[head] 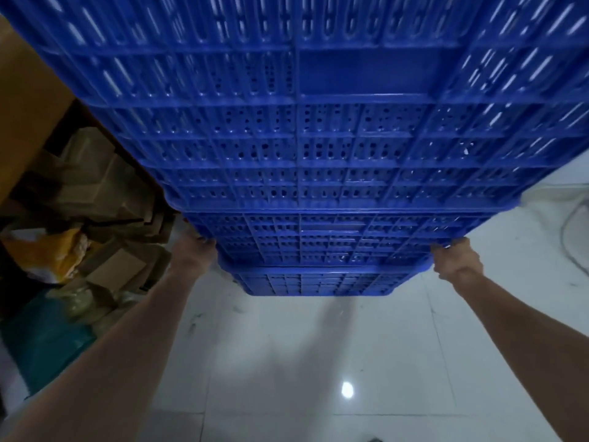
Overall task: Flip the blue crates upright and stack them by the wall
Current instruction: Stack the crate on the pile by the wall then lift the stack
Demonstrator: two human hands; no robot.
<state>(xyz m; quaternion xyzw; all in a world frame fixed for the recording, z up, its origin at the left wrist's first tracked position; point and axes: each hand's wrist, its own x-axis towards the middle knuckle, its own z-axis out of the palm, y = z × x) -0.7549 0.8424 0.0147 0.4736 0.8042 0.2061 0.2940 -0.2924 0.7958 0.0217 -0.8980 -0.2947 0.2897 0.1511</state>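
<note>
A tall stack of blue perforated crates [302, 138] fills the upper part of the head view, seen steeply from above. Lower crates [306, 244] step inward down to the white tiled floor [318, 362]. My left hand [196, 250] grips the left rim of a lower crate, fingers curled over the edge. On the opposite rim of the same crate sits my right hand [455, 258], gripping it. Both forearms stretch forward and down. The fingertips are partly hidden behind the rims.
Left of the stack lie a big cardboard box [28, 100], crumpled brown cardboard pieces [95, 186], a yellow bag [54, 250] and teal plastic [47, 339]. A thin cable [570, 231] curls on the floor at the right. White wall shows behind the crates.
</note>
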